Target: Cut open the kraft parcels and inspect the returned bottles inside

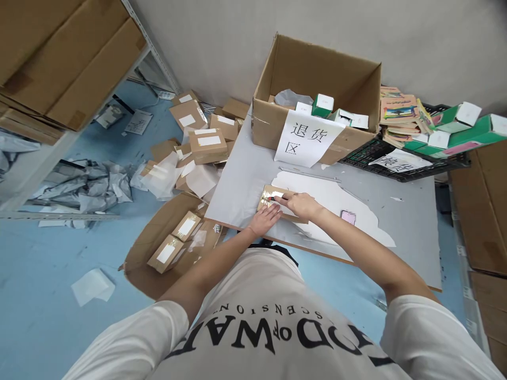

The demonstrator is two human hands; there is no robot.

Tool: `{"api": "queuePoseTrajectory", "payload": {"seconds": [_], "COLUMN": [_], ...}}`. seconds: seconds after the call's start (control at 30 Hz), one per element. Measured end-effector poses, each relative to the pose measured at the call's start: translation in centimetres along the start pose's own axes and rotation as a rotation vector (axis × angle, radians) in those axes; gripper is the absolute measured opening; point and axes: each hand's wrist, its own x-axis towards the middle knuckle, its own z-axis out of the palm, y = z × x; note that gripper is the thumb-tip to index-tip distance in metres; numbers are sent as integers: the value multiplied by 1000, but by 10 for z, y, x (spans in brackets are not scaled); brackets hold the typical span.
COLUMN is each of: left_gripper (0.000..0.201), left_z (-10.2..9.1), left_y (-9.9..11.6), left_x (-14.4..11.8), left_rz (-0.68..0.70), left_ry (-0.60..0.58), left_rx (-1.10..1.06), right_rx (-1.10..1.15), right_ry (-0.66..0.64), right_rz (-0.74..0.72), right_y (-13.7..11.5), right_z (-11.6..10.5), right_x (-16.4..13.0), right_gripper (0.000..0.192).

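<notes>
A small cardboard box point(268, 191) with a white label and shiny tape lies on the table near its front edge. My left hand point(265, 219) rests on the near left end of the box, fingers stretched out and holding it down. In my right hand point(300, 205) is a slim black tool with a red part, which looks like a utility knife point(272, 198); its tip points left at the taped end of the box. Its blade is too small to make out. White paper sheeting point(356, 216) lies under and beside the box, with a phone point(348, 217) on it.
A large open carton point(317, 68) with a paper sign stands at the table's back. Right of it, a black crate point(412, 169) holds green-and-white boxes and booklets. On the floor at left are piled parcels point(208, 145) and an open carton point(146, 248) containing small boxes. Shelving stands far left.
</notes>
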Motion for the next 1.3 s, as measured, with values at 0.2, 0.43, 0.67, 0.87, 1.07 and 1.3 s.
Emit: {"api": "queuePoseTrajectory", "payload": {"seconds": [0.2, 0.43, 0.67, 0.87, 1.07, 1.3], "left_gripper": [48, 46, 46, 46, 42, 42], "left_z": [0, -4, -1, 1, 6, 7], "left_y": [-2, 0, 1, 1, 0, 0], "left_x": [2, 4, 2, 1, 1, -1], "left_rz": [-8, -20, -37, -23, 28, 39], "left_ry": [5, -31, -19, 18, 127, 176], "left_rx": [-9, -4, 16, 23, 92, 128], "right_rx": [-7, -17, -44, 17, 25, 2], "right_ry": [-13, 16, -19, -41, -96, -122], "right_rz": [36, 0, 21, 59, 89, 124], "right_y": [1, 4, 11, 24, 39, 62], "right_z": [-1, 10, 8, 17, 26, 51], "right_x": [10, 4, -9, -26, -51, -88], "right_gripper": [51, 51, 52, 55, 61, 65]}}
